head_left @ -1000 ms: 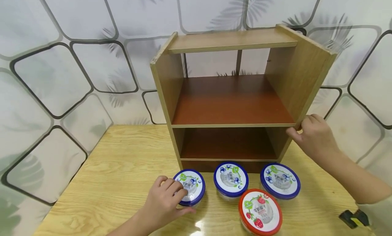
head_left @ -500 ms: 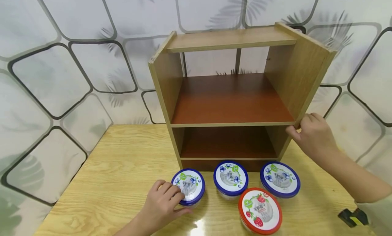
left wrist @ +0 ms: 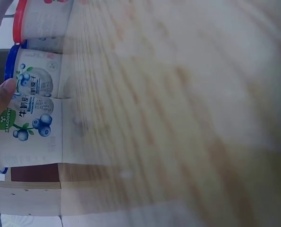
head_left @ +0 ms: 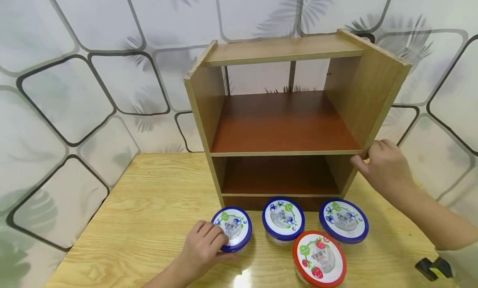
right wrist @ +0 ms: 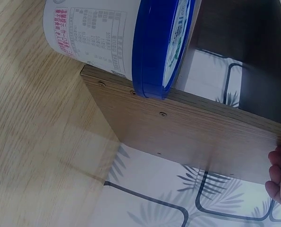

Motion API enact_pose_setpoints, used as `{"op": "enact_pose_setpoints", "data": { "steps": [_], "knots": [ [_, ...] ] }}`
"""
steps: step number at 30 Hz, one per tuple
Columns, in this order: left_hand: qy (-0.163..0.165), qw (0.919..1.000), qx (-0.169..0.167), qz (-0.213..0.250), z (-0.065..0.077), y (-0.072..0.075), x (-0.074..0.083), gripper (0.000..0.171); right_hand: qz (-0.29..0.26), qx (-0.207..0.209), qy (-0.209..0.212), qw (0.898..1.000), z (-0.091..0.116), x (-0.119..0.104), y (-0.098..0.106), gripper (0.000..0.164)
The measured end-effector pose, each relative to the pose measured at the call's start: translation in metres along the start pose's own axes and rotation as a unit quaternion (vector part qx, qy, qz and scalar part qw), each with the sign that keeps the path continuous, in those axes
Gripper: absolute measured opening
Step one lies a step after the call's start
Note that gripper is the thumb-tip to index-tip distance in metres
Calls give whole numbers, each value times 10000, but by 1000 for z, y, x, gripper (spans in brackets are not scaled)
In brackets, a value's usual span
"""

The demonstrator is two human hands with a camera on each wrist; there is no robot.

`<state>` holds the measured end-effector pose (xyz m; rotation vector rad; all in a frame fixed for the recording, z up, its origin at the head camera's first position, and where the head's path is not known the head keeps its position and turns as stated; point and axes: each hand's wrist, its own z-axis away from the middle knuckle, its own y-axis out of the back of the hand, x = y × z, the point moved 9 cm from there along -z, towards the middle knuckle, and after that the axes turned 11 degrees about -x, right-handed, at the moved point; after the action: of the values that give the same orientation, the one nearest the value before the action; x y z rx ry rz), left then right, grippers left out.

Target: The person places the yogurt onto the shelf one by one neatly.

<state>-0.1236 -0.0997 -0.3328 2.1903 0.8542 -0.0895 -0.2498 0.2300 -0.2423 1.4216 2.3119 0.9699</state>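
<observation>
Head view, left hand (head_left: 203, 244) gripping tub (head_left: 236, 225), right hand (head_left: 386, 165) gripping cabinet (head_left: 373, 89), other tubs (head_left: 282, 218) in front

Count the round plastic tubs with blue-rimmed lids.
3: left tub, touched by the left hand; middle tub and right tub, in front of the tan wooden shelf unit. None appear hidden.

The characters 牛奶 are standing on three white, round, blue-rimmed lids (head_left: 283, 219) and one white, round, red-rimmed lid (head_left: 319, 258), and beside a green label (left wrist: 6, 120) partly reading XIAODE on a white cylindrical blueberry-printed tub (left wrist: 29, 142), while a white cylindrical blue-lidded tub (right wrist: 90, 35) is carrying a red-printed Chinese notice (right wrist: 63, 32).
</observation>
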Motion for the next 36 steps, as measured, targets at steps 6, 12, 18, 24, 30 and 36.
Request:
{"op": "enact_pose_setpoints", "data": {
  "steps": [6, 12, 18, 24, 30, 36],
  "knots": [
    [-172, 9997, -43, -148, 2, -4, 3, 41, 5, 11, -74, 10000, 0, 1, 0, 53],
    [-445, 9984, -96, -349, 2, -6, 10, 37, 39, 1, -66, 10000, -1, 0, 1, 54],
    [-515, 9976, -119, -448, 1, -5, 12, 37, 16, -30, -110, 9999, -1, 2, 1, 54],
    [-501, 9972, -167, -538, 2, -6, 11, 38, 13, -4, -135, 9999, -1, 2, 0, 52],
    [-437, 9980, -246, -378, 4, -8, 9, 37, -18, 73, -109, 9999, -1, 1, 1, 52],
    [-372, 9979, -361, -396, 6, -7, 6, 35, -18, 55, -116, 9999, -1, 1, 1, 53]
  ]
}}
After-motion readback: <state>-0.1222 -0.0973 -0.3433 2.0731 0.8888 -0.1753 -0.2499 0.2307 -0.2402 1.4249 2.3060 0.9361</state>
